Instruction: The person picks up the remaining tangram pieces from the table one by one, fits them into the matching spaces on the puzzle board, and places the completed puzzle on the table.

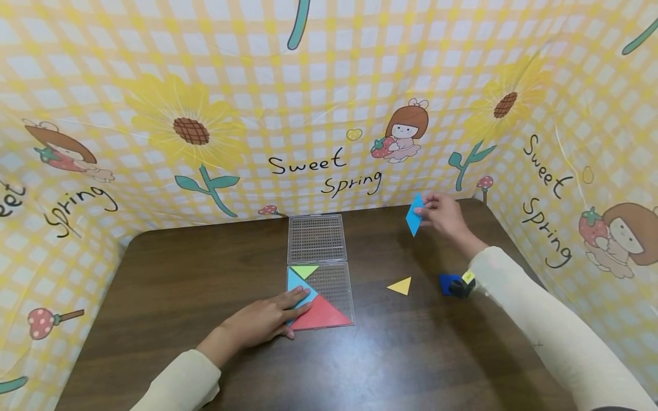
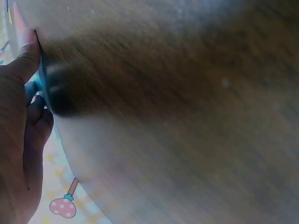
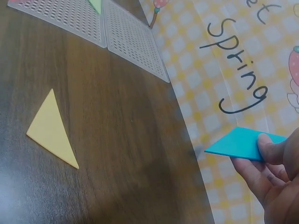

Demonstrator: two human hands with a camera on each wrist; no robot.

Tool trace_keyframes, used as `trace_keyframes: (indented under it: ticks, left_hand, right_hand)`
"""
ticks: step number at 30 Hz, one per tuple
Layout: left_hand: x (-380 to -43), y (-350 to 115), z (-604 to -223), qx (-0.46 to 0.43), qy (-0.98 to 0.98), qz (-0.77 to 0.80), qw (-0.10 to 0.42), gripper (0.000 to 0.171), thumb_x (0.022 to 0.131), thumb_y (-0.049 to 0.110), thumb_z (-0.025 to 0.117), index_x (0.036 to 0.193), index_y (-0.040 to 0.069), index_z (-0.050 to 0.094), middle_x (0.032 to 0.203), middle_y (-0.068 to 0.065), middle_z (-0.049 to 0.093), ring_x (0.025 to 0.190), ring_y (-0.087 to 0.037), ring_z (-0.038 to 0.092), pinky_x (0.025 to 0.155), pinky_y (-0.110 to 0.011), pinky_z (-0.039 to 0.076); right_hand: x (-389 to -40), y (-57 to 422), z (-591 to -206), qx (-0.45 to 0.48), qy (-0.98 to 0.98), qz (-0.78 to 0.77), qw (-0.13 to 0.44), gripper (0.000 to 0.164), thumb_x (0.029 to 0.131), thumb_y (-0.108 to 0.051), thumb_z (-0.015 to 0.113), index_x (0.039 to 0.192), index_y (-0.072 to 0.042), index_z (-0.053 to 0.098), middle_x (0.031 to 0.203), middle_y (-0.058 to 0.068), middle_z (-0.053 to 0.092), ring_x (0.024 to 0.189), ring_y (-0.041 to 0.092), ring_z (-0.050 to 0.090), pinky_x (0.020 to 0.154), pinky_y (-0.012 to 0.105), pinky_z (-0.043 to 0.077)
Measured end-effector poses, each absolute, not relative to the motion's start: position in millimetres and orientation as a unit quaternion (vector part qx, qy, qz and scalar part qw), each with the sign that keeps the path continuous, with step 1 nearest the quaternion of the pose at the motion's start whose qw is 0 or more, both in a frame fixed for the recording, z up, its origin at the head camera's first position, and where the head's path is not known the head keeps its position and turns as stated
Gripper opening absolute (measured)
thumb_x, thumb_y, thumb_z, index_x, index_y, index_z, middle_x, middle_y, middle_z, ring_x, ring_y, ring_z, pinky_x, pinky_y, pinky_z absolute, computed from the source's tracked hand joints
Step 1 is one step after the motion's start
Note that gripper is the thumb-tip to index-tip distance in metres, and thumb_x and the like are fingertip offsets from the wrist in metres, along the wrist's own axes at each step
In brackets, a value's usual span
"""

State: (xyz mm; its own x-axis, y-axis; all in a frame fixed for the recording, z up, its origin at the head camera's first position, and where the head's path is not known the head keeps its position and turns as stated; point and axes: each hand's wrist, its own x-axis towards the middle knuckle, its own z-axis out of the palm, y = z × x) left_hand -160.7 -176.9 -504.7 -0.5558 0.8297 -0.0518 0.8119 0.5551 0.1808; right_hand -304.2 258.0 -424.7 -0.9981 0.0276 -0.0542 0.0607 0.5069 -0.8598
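In the head view my right hand pinches a light blue parallelogram tangram piece above the far right of the table. Thumb on top and fingers beneath, it also shows in the right wrist view, where the tangram piece is held nearly flat. My left hand rests on the near half of a clear hinged case, its fingers lying over a light blue piece. Beside that are a red triangle and a small green triangle. The left thumb touches the case's near edge.
A yellow triangle lies on the wooden table right of the case. Farther right, a dark blue piece is partly hidden by the right wrist camera. The perforated other half of the case lies toward the checkered cloth wall.
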Motion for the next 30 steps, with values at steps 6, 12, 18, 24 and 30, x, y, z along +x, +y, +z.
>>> trace_keyframes:
  ticks: [6, 12, 18, 24, 30]
  left_hand:
    - [-161, -178, -505, 0.471, 0.878, 0.065, 0.058, 0.065, 0.093, 0.047, 0.054, 0.148, 0.016, 0.038, 0.159, -0.008, 0.026, 0.144, -0.026, 0.03, 0.1, -0.039, 0.047]
    - [-161, -178, -506, 0.469, 0.878, 0.068, 0.059, 0.065, 0.093, 0.047, 0.055, 0.148, 0.017, 0.038, 0.159, -0.008, 0.025, 0.144, -0.026, 0.03, 0.1, -0.039, 0.047]
    - [-161, -177, -504, 0.469, 0.879, 0.065, 0.063, 0.065, 0.093, 0.047, 0.055, 0.148, 0.016, 0.038, 0.159, -0.008, 0.025, 0.144, -0.026, 0.029, 0.099, -0.038, 0.049]
    - [-161, -176, -502, 0.467, 0.879, 0.064, 0.066, 0.065, 0.093, 0.046, 0.055, 0.148, 0.016, 0.038, 0.159, -0.008, 0.024, 0.144, -0.027, 0.029, 0.099, -0.038, 0.049]
    - [-160, -176, -503, 0.468, 0.879, 0.072, 0.065, 0.064, 0.093, 0.044, 0.056, 0.148, 0.015, 0.038, 0.159, -0.008, 0.025, 0.144, -0.027, 0.029, 0.1, -0.039, 0.048]
  right_hand:
    - [-302, 251, -423, 0.015, 0.868, -0.496, 0.021, 0.034, 0.091, -0.014, 0.066, 0.118, 0.003, 0.055, 0.106, 0.018, 0.059, 0.084, 0.024, 0.068, 0.068, 0.031, 0.059]
    - [-300, 242, -421, 0.01, 0.868, -0.496, 0.018, 0.034, 0.09, -0.012, 0.067, 0.118, 0.003, 0.056, 0.108, 0.022, 0.062, 0.085, 0.026, 0.07, 0.068, 0.031, 0.059]
    - [-296, 230, -419, 0.009, 0.864, -0.503, 0.022, 0.036, 0.089, -0.012, 0.068, 0.121, 0.002, 0.057, 0.108, 0.021, 0.064, 0.087, 0.024, 0.068, 0.068, 0.031, 0.059]
    - [-294, 219, -416, 0.0, 0.854, -0.519, 0.034, 0.036, 0.09, -0.012, 0.068, 0.12, 0.002, 0.055, 0.106, 0.019, 0.062, 0.086, 0.024, 0.067, 0.069, 0.032, 0.059]
    - [-291, 211, -416, -0.007, 0.847, -0.529, 0.052, 0.033, 0.09, -0.011, 0.068, 0.119, 0.001, 0.056, 0.105, 0.018, 0.061, 0.087, 0.026, 0.066, 0.07, 0.033, 0.059]
